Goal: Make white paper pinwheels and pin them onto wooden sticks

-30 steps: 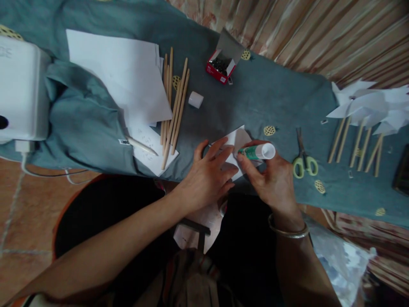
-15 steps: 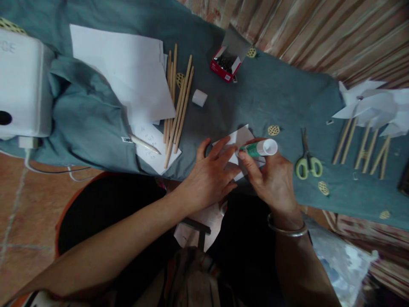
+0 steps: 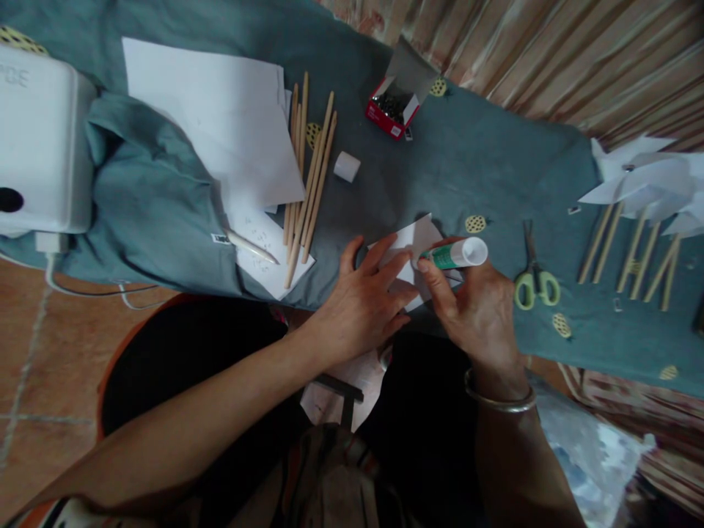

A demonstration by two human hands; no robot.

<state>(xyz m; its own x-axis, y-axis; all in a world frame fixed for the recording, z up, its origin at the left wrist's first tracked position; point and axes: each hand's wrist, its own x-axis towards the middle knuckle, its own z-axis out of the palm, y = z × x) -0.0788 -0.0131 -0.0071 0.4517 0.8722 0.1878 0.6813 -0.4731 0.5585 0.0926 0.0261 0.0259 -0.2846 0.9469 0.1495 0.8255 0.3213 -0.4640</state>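
Note:
My right hand [image 3: 479,302] is closed around a green and white glue stick [image 3: 452,254], tilted with its white base up and to the right. Its lower end meets a small piece of white paper [image 3: 419,233] near the table's front edge. My left hand [image 3: 367,297] lies across the left part of that paper, fingers spread, pressing it to the cloth. Part of the paper is hidden under both hands. A white cap [image 3: 347,167] lies on its side beyond my left hand. To the right of my right hand are green-handled scissors [image 3: 533,279].
Several wooden sticks [image 3: 312,183] lie beside a stack of white paper [image 3: 214,117]. A pencil-like white stick [image 3: 251,247] rests on a written sheet [image 3: 275,275]. A red box [image 3: 386,116] of small metal pieces stands open at the back. Paper pinwheels [image 3: 643,180] lie right; a white appliance [image 3: 38,139] stands left.
My right hand has slid the glue stick slightly to the right over the paper. My left hand stays in place. The whole view has shifted a little.

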